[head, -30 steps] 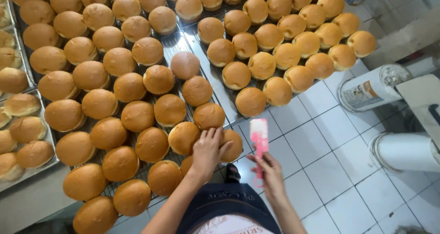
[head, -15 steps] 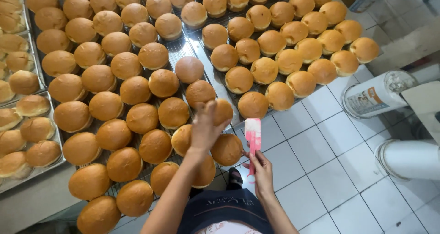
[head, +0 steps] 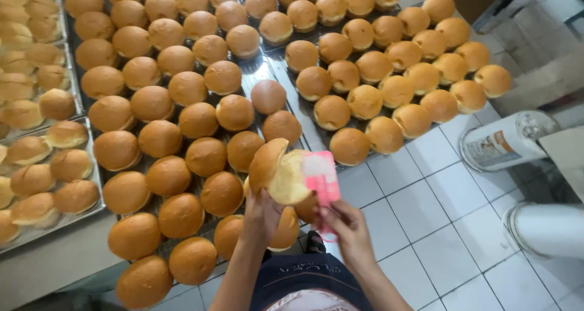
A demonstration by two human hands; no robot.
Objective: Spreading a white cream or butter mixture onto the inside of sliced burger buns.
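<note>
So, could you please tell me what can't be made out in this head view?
- Pink scraper: blurred; handle hidden by the right hand.
- Split bun in the left hand: filling unclear.
- Pale rolls: cut off by the left edge.
- White bucket: cropped at right.
</note>
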